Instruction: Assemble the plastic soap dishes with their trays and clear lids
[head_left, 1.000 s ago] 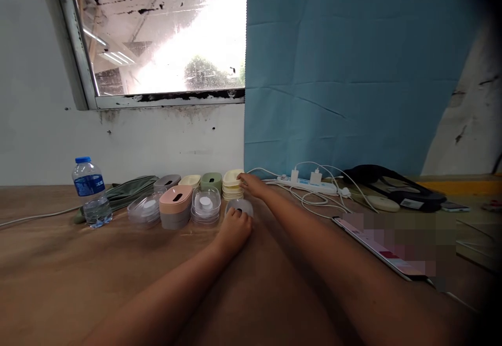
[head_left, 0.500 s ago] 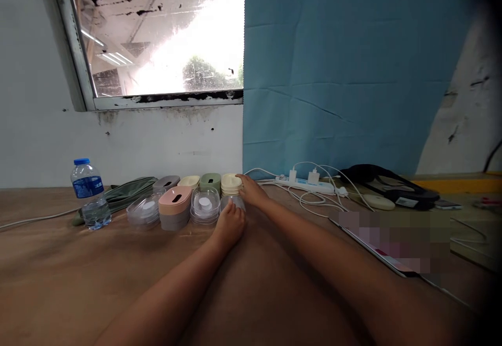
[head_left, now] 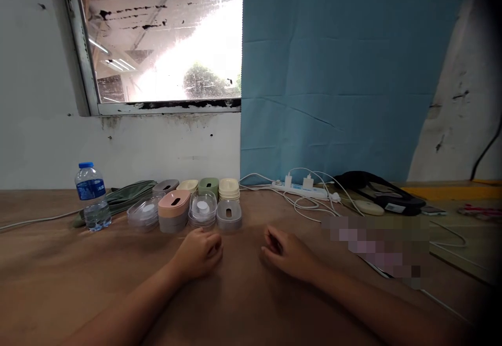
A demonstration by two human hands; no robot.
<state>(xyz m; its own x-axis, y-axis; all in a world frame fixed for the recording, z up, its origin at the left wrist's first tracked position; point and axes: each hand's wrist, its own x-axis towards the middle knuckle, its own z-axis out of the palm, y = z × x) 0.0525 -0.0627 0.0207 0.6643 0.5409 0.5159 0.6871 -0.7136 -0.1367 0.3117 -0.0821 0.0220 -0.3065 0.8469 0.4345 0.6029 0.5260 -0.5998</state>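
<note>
At the left of the frame, I see a water bottle (head_left: 91, 192) standing upright on the brown table (head_left: 243, 304), with a dark green pouch (head_left: 131, 195) lying just behind it. Next come some clear plastic pieces (head_left: 141, 216), then a pink-topped container (head_left: 173, 207) with a dark slot in its top, a grey slotted one (head_left: 164, 185) and a cream one (head_left: 188, 185) behind it. Just left of centre sits a stack of clear pieces (head_left: 204, 212). In front of that, lower centre-left, the left hand (head_left: 198, 253) is curled into a loose fist. A green slotted container (head_left: 208, 184) and a cream stack (head_left: 229, 190) stand at the back, and before the cream stack, near mid-frame, is a squat grey container (head_left: 229, 225), apart from both hands. Right of centre, the right hand (head_left: 288, 253) hovers or rests, I can't tell which, fingers bent and thumb spread from them. Beyond it, a white power strip (head_left: 300, 190) trails cables, near a black strapped item (head_left: 392, 199) farther right.
</note>
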